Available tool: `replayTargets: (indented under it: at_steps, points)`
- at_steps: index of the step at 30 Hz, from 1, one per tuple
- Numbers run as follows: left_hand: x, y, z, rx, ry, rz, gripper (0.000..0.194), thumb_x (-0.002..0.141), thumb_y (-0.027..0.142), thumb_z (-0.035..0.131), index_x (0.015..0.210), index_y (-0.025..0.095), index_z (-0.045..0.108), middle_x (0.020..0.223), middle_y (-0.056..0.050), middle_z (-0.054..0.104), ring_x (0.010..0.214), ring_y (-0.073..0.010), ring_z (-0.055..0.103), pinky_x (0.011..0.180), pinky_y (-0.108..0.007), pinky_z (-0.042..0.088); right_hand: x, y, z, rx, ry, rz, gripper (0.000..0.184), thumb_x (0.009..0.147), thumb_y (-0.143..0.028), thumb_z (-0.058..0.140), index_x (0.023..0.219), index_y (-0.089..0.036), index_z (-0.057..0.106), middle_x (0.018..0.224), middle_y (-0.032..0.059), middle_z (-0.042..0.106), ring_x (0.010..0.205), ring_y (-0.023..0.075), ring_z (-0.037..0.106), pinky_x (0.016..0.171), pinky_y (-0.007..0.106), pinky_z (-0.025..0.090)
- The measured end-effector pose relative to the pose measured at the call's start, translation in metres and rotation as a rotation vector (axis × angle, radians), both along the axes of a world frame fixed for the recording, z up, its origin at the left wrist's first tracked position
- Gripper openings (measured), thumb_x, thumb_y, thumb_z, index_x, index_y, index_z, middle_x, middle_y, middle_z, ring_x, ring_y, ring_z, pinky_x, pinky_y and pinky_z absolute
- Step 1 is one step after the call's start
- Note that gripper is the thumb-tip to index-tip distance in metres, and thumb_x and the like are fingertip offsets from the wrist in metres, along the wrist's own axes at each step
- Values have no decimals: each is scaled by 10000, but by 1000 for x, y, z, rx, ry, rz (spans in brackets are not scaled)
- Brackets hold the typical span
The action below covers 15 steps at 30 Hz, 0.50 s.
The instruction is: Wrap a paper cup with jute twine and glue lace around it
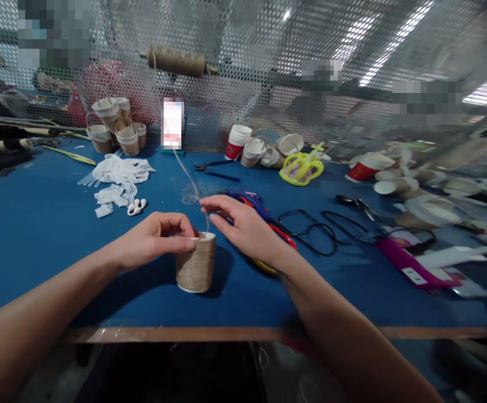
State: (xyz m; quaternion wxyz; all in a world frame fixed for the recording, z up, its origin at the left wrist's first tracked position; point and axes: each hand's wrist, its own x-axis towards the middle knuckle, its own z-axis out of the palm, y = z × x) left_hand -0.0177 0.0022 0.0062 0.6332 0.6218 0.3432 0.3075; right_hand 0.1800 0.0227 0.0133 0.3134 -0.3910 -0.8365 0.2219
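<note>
A paper cup wrapped in brown twine [195, 270] stands upright near the table's front edge. My left hand [163, 238] grips its rim from the left, thumb outside and fingers over the top. Just above the cup's right side, my right hand [237, 224] pinches a length of twine [188, 174]. The strand stretches back from my fingers toward the propped-up phone, and a short piece hangs down to the cup's mouth. The cup's inside is mostly hidden from this angle.
Twine-covered cups [108, 126] are stacked at the back left, near white lace [121, 168]. Pliers [218, 169], a blue glue gun [254, 201] and its black cord [310, 232] lie behind and right of my hands. A twine spool [176, 61] hangs on the mesh.
</note>
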Motion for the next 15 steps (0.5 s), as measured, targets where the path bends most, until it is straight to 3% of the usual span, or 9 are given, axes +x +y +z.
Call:
replayTargets:
  at_steps: [3, 6, 9, 15]
  points:
    - [0, 1, -3, -14, -35, 17, 163, 715, 268, 640, 670, 144, 545, 737, -17, 594, 720, -136, 541, 648, -262, 398, 9, 9, 2, -109, 93, -183, 222, 831, -167, 458, 1018, -132, 572, 951, 87, 657, 785, 147, 645, 703, 301, 534]
    - [-1, 4, -5, -4, -42, 47, 153, 711, 263, 645, 683, 146, 551, 734, -13, 585, 740, -139, 539, 659, -264, 396, 24, 18, 11, -128, 138, -381, 193, 839, -168, 425, 936, -122, 585, 804, 62, 662, 650, 118, 630, 585, 236, 517]
    - [-3, 6, -6, 42, -11, 65, 151, 724, 268, 637, 699, 148, 549, 771, -17, 587, 757, -137, 534, 686, -271, 399, 41, 30, 17, -148, 40, -566, 174, 832, -133, 408, 874, -117, 576, 715, 49, 645, 574, 99, 606, 552, 208, 492]
    - [-6, 9, -9, 209, 102, 35, 167, 776, 308, 582, 732, 150, 552, 864, -48, 606, 827, -164, 540, 747, -306, 410, 68, 52, 10, -152, -202, -712, 169, 805, -152, 447, 684, -144, 564, 594, 45, 630, 532, 130, 579, 568, 238, 433]
